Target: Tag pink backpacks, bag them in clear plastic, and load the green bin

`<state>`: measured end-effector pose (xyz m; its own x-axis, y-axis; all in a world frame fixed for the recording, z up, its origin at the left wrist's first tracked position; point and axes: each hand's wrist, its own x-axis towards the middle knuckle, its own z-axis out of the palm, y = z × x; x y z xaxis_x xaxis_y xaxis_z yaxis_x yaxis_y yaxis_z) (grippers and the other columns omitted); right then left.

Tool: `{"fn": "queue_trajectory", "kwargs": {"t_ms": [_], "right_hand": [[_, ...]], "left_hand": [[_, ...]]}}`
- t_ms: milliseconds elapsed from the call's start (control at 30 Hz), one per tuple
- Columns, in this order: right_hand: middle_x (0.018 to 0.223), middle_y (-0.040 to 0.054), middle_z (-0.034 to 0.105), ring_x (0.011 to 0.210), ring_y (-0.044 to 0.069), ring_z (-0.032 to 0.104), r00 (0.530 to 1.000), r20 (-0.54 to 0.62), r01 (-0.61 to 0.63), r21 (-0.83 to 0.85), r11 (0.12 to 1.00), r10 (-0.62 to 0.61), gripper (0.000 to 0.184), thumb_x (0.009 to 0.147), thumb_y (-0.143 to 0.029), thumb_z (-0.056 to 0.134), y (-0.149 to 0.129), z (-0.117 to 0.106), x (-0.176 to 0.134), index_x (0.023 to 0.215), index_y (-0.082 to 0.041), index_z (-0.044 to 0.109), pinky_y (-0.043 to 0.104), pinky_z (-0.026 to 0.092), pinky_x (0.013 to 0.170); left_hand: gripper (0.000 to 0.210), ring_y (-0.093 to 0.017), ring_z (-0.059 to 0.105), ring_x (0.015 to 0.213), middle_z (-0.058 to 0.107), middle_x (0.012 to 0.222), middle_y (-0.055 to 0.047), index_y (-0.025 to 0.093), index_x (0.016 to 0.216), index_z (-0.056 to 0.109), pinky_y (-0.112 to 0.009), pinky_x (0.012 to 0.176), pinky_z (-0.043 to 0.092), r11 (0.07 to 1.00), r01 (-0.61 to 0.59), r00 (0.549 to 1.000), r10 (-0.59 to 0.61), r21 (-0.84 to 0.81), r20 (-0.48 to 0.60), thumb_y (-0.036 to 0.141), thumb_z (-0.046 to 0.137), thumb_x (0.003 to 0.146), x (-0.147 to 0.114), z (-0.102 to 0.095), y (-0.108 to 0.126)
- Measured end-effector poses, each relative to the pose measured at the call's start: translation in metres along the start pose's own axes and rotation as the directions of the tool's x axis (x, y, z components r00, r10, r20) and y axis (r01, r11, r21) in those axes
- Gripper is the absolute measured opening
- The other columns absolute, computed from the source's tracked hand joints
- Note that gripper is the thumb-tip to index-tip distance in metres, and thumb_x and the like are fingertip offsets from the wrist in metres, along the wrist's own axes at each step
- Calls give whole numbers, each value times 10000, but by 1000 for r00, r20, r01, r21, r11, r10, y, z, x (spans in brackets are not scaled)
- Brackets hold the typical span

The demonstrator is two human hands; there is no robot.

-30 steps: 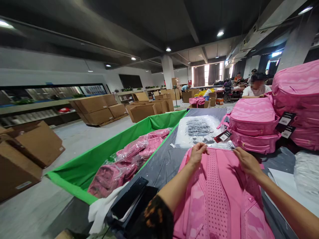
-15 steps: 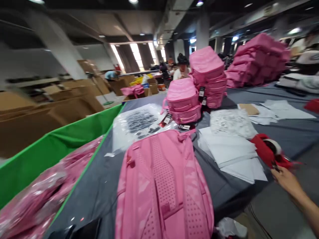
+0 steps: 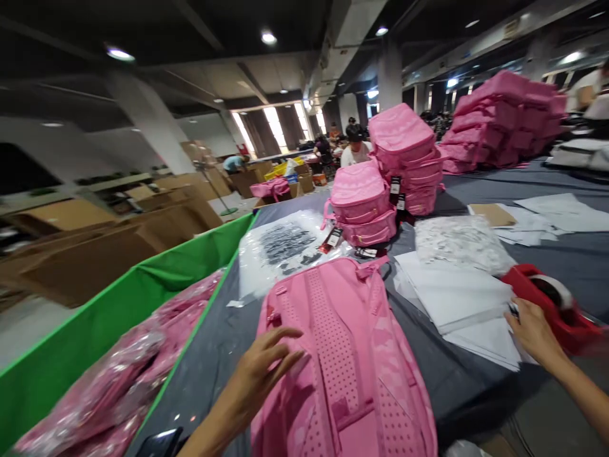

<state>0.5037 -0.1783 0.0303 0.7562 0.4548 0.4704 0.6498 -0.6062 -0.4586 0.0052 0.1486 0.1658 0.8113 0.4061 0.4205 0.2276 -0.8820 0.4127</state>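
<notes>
A pink backpack (image 3: 342, 355) lies with its straps and perforated back panel facing up in front of me. My left hand (image 3: 264, 368) is over its left shoulder strap, fingers apart and holding nothing; whether the fingertips touch the fabric I cannot tell. To the right, my right hand (image 3: 535, 330) is closed around a small dark object, partly hidden by the fingers and too small to name. It is beside a stack of white sheets (image 3: 457, 292) and close to a red tape dispenser (image 3: 547, 304) with a roll in it.
Pink backpacks (image 3: 364, 203) with hang tags are stacked behind, and a larger pile (image 3: 499, 120) is at the back right. A green-walled bin (image 3: 190, 260) on the left holds plastic-wrapped pink items. Clear bags (image 3: 285, 247) lie on the dark tablecloth. People work farther back.
My left hand has come into view over the backpack. My right hand has moved slightly from the dispenser toward the white sheets, still closed. The view has shifted a little.
</notes>
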Motion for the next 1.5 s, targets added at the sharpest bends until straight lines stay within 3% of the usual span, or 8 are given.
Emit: {"fn": "queue_trajectory", "kwargs": {"t_ms": [167,400,567,700,900,1133,1300,1500], "right_hand": [[1005,97,725,799,255,707,944,202,174,363,915,-259,467,875,-629,515,-110,11,33,1130,-265,655,377,574,742],[674,94,652,561,212,618,682,731,-362,363,858,-22,557,884,-736,447,-258,98,88,863,-196,582,333,504,523],[615,33,575,551,182,563,814,576,-283,510,812,-78,621,830,-803,442,-296,115,104,816,-196,572,286,457,492],[785,39,677,725,189,658,916,277,44,652,757,-291,492,827,-692,568,-311,71,88,955,-217,588,273,530,629],[708,-33,704,517,114,662,617,-189,702,570,427,-764,93,934,-316,615,-333,13,32,991,-247,592,188,532,517],[646,-25,624,447,109,555,795,-148,561,548,621,-588,243,936,-499,599,-320,-11,32,948,-258,629,206,465,433],[642,12,632,460,135,530,797,38,489,546,680,-603,495,851,-728,560,-320,-23,67,871,-240,645,257,438,453],[663,-6,569,532,140,487,721,318,232,727,647,-616,700,721,-880,604,-337,0,129,935,-214,566,258,396,464]], "left_hand": [[267,-229,649,1191,678,1283,-103,232,1167,671,-384,1047,513,971,51,997,-35,-234,71,400,601,972,87,48,-2],[151,-247,652,1036,727,1060,-100,187,1021,715,-407,975,501,976,130,990,-137,-174,-31,209,597,928,183,139,-25],[286,-211,650,1045,731,1091,-82,195,1088,689,-376,990,486,969,162,972,-189,-185,-137,176,417,999,181,168,-34],[317,-218,625,1104,719,1165,-81,201,1137,686,-382,1013,473,968,144,971,-178,-205,-159,249,393,1027,176,169,-36],[277,-278,552,1194,670,1270,-114,193,1137,696,-449,1096,427,976,110,980,-138,-188,-141,192,578,886,176,171,-36],[555,-273,545,1241,595,1355,-116,216,1374,526,-463,1115,413,959,97,956,-165,-267,-244,210,660,835,178,152,-27],[265,-233,630,1130,719,1163,-82,210,1148,707,-374,1113,392,941,-251,967,233,-227,-105,292,677,898,196,114,6],[228,-160,599,665,662,691,-13,173,860,758,-301,781,500,904,246,956,-285,-349,-64,249,558,939,154,97,36]]}}
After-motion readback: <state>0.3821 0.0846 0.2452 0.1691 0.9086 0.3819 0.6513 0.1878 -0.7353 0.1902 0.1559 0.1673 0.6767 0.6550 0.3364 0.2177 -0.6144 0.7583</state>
